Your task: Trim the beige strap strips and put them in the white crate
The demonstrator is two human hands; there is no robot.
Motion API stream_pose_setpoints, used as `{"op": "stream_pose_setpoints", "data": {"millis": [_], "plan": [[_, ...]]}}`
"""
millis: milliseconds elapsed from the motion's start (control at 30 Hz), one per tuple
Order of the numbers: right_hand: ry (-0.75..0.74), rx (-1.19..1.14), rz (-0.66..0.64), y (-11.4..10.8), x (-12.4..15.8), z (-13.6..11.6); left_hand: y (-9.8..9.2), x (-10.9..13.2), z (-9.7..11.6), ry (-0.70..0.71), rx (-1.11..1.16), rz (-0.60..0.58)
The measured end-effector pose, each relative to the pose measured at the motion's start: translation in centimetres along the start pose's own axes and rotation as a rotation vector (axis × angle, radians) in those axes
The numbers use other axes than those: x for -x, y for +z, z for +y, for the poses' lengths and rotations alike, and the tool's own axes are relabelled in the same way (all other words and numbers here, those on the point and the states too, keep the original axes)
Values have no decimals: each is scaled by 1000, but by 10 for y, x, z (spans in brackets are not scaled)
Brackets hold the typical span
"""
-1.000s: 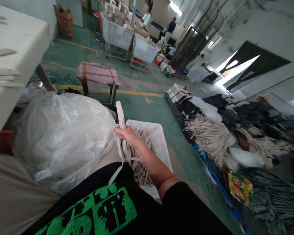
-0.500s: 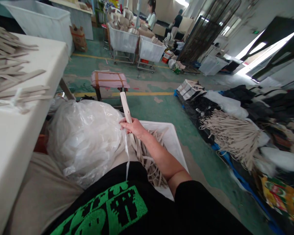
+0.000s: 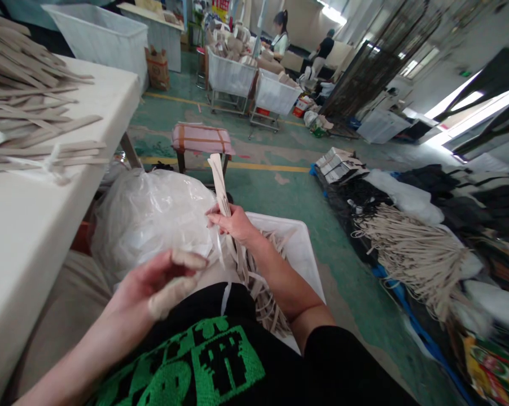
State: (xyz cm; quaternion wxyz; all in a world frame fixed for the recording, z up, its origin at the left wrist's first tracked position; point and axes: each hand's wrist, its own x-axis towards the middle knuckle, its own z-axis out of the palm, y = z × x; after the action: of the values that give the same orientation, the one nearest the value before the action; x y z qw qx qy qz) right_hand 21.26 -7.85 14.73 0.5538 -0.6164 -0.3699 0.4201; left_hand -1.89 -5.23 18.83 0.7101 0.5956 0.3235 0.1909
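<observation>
My right hand (image 3: 234, 224) is closed round a bundle of beige strips (image 3: 219, 183) that stands up from the fist, its lower ends hanging down. A thin white tie (image 3: 226, 296) hangs beside the bundle over my lap. My left hand (image 3: 161, 285), with coverings on the thumb and a finger, is held apart from the bundle to its lower left; its fingers are spread and hold nothing. Below my right forearm, a white bin (image 3: 299, 239) contains loose beige strips (image 3: 268, 293).
At the left is a white table (image 3: 21, 225) with piled strips (image 3: 21, 62). A clear plastic bag (image 3: 148, 208) lies by my legs. Ahead stand a pink padded stool (image 3: 201, 139) and full carts (image 3: 231, 76). More strips (image 3: 411, 248) lie on the right; two people are beyond.
My left hand has come into view from the lower left with its fingers apart. My right hand still holds the bundle, whose top ends look slightly more fanned. The view has shifted a little left.
</observation>
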Motion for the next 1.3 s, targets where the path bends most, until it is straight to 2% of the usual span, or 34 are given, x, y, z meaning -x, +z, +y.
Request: {"op": "stream_pose_setpoints", "data": {"millis": [67,133,233,433,600,733,867,967,1133,1300], "plan": [[-33,17,-50,6,3,-5,5,-32,-15,-25,81,24],[-51,38,-104,12,6,-9,10,-61,-31,-140,179,-13],[-65,90,-138,18,4,-13,14,-80,-43,-269,350,-60],[-96,171,-122,20,-9,-13,18,-77,-36,-191,373,8],[-104,216,-117,26,-17,-7,19,-80,-42,-253,502,53],[-114,241,-109,31,-18,2,18,-82,-50,-208,544,123],[-36,173,-118,30,-20,9,17,-82,-51,-237,532,127],[-58,210,-116,29,-21,12,17,-81,-49,-253,491,139],[-118,289,-94,34,-24,13,23,-77,-53,-239,441,73],[-122,301,-62,35,-30,15,28,-69,-62,-340,379,11]]}}
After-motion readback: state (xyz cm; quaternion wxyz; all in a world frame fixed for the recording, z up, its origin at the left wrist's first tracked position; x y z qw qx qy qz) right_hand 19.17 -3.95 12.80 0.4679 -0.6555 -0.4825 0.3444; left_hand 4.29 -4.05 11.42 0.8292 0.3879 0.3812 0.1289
